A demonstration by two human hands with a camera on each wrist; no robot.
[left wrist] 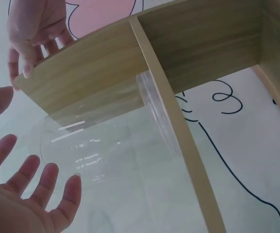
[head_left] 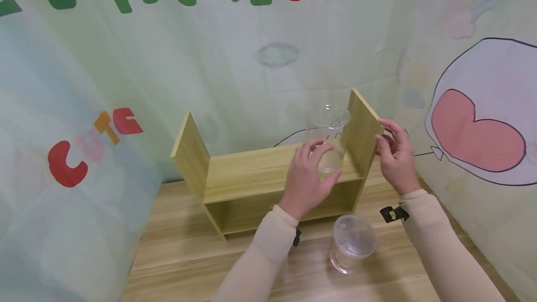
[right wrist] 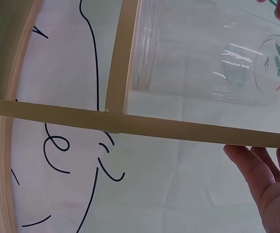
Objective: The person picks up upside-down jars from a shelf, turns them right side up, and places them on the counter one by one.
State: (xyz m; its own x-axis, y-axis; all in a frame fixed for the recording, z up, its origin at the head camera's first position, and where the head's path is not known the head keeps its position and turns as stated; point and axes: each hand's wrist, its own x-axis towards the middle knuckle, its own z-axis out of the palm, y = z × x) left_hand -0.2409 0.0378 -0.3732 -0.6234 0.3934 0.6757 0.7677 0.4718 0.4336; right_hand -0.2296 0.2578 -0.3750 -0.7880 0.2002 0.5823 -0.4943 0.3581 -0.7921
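Observation:
A clear plastic jar (head_left: 329, 127) stands on the upper board of a small wooden shelf (head_left: 247, 167), near its right side panel. Around the jar's near left side is my left hand (head_left: 308, 176), fingers spread and slightly bent. In the left wrist view, a gap shows between those fingertips (left wrist: 73, 187) and the jar wall (left wrist: 96, 141). My right hand (head_left: 396, 155) grips the front upper corner of the right side panel (head_left: 364, 129), its thumb and fingers at the edge. From the right wrist, the fingers (right wrist: 256, 165) show against the panel's outer side.
A second clear jar (head_left: 351, 246), with a translucent lid on top, stands on the wooden table (head_left: 176, 255) in front of the shelf, between the forearms. A printed cloth backdrop (head_left: 235, 92) hangs close behind the shelf and along both sides.

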